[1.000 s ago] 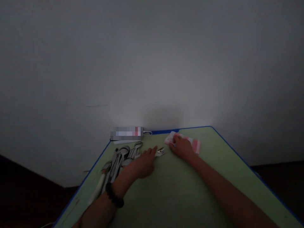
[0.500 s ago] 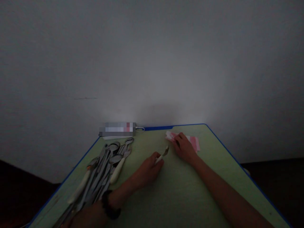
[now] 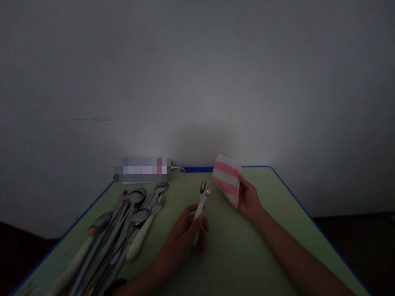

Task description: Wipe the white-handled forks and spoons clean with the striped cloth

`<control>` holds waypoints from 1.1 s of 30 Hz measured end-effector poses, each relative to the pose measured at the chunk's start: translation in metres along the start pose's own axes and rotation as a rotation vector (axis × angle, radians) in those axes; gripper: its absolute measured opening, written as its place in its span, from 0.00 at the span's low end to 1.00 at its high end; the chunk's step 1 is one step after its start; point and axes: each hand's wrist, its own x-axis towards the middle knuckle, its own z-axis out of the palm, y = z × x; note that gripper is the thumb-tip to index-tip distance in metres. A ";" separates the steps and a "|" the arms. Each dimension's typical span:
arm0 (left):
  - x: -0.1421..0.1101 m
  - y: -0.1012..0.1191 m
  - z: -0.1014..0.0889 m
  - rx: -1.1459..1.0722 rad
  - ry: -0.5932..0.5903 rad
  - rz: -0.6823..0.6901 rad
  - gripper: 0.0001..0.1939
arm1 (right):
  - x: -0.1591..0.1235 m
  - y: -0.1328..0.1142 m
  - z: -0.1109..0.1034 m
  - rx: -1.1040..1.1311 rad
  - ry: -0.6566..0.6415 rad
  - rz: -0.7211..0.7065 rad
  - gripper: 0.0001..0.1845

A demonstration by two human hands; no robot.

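Note:
My left hand point(image 3: 189, 232) is closed round the pale handle of a fork point(image 3: 203, 197), whose metal tines point up and away from me. In my right hand point(image 3: 249, 197) is a pink-and-white striped cloth point(image 3: 226, 179), pinched along its right edge and raised above the table. A small gap separates the fork's tines from the cloth. Left of my left hand lies a pile of cutlery point(image 3: 119, 230), with spoons and long metal handles. At its right side rests another fork point(image 3: 146, 228) with a pale handle.
The light green table point(image 3: 247, 255) has a blue edge and stands against a grey wall point(image 3: 197, 82). At the back left sits a blurred-out box-like item point(image 3: 143, 170) with a white cable point(image 3: 179, 168) at its right end. The room is dim.
My right hand has lifted the striped cloth off the table, and it now hangs spread out. My left hand has turned the fork more upright. The view has shifted slightly.

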 end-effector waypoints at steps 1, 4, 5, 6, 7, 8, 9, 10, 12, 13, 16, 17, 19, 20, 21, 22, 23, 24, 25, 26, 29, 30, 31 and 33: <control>0.000 0.001 -0.001 -0.005 0.015 -0.015 0.13 | -0.001 0.001 0.000 -0.014 -0.012 0.018 0.13; 0.002 0.001 -0.005 -0.053 0.050 -0.066 0.16 | -0.004 0.007 0.003 -0.124 -0.055 -0.014 0.13; 0.002 0.001 -0.005 -0.084 0.064 -0.079 0.16 | -0.005 0.009 0.004 -0.192 -0.063 -0.058 0.12; 0.002 0.000 -0.006 -0.125 0.082 -0.086 0.16 | -0.007 0.012 0.005 -0.293 -0.062 -0.117 0.11; 0.002 -0.001 -0.006 -0.166 0.109 -0.086 0.16 | -0.009 0.014 0.006 -0.435 -0.052 -0.190 0.11; 0.002 -0.002 -0.006 -0.207 0.138 -0.076 0.16 | -0.012 0.016 0.008 -0.611 -0.034 -0.278 0.11; 0.001 -0.003 -0.006 -0.245 0.165 -0.054 0.15 | -0.015 0.017 0.010 -0.815 -0.022 -0.370 0.12; 0.001 -0.003 -0.007 -0.277 0.184 -0.027 0.13 | -0.019 0.019 0.011 -1.026 -0.023 -0.474 0.12; 0.002 -0.004 -0.007 -0.311 0.200 0.024 0.11 | -0.025 0.020 0.014 -1.359 -0.085 -0.668 0.10; 0.002 -0.004 -0.007 -0.316 0.197 0.039 0.09 | -0.026 0.021 0.015 -1.479 -0.116 -0.745 0.10; 0.004 -0.006 -0.007 -0.296 0.193 0.018 0.06 | -0.027 0.023 0.012 -1.739 -0.170 -0.811 0.10; 0.004 -0.006 -0.007 -0.290 0.203 0.003 0.06 | -0.027 0.023 0.010 -1.800 -0.190 -0.787 0.11; 0.004 -0.006 -0.007 -0.274 0.218 -0.028 0.07 | -0.026 0.023 0.007 -1.878 -0.264 -0.740 0.14; 0.004 -0.005 -0.007 -0.261 0.213 -0.041 0.07 | -0.026 0.023 0.006 -1.897 -0.307 -0.722 0.18; 0.004 -0.005 -0.007 -0.246 0.203 -0.052 0.08 | -0.026 0.023 0.005 -1.905 -0.340 -0.711 0.22; 0.004 -0.004 -0.007 -0.234 0.190 -0.061 0.09 | -0.027 0.023 0.005 -1.903 -0.358 -0.706 0.25; 0.004 -0.003 -0.006 -0.233 0.184 -0.061 0.09 | -0.027 0.022 0.006 -1.896 -0.357 -0.703 0.27; 0.004 -0.002 -0.006 -0.245 0.189 -0.054 0.09 | -0.027 0.022 0.007 -1.881 -0.340 -0.703 0.26; 0.004 -0.001 -0.006 -0.271 0.205 -0.040 0.09 | -0.027 0.021 0.007 -1.864 -0.320 -0.700 0.23; 0.005 0.000 -0.005 -0.303 0.223 -0.028 0.08 | -0.027 0.021 0.008 -1.850 -0.301 -0.694 0.18; 0.007 0.001 -0.004 -0.397 0.253 -0.019 0.09 | -0.024 0.020 0.008 -1.845 -0.264 -0.669 0.09; 0.008 0.002 -0.004 -0.415 0.256 -0.027 0.10 | -0.023 0.019 0.008 -1.850 -0.253 -0.666 0.08; 0.008 0.002 -0.004 -0.421 0.257 -0.036 0.11 | -0.023 0.019 0.007 -1.853 -0.242 -0.664 0.09; 0.008 0.003 -0.003 -0.398 0.241 -0.061 0.13 | -0.022 0.020 0.006 -1.854 -0.219 -0.663 0.09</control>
